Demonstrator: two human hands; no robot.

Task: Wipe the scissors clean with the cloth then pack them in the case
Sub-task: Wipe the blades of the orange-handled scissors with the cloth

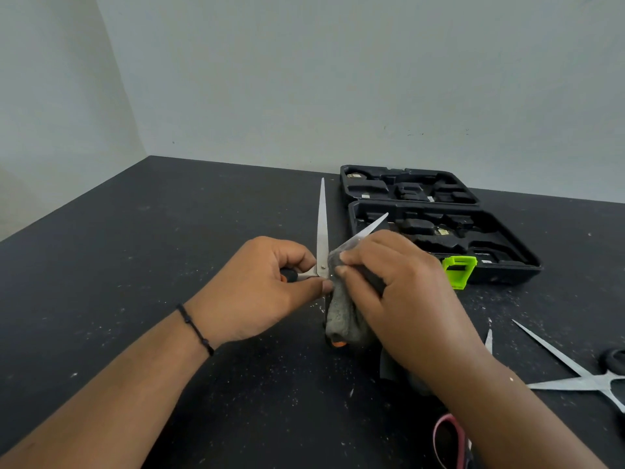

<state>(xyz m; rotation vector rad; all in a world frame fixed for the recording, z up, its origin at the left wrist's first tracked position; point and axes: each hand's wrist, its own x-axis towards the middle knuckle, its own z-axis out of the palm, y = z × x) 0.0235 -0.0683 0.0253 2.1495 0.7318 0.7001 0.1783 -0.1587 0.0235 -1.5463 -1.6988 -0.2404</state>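
A pair of scissors (322,228) with long steel blades and black-and-orange handles is spread wide open above the table. My left hand (267,286) grips one handle near the pivot. My right hand (392,286) pinches a grey cloth (341,316) around the base of the right-hand blade. The cloth hangs down and hides most of the second handle; only its orange tip shows. The open black case (487,275) with moulded slots and a bright green latch lies behind my right hand.
A second open pair of scissors (581,379) with black handles lies at the right edge. A third pair with a pink handle (446,438) peeks out under my right forearm. The dark table (169,248) is speckled with white dust and meets grey walls.
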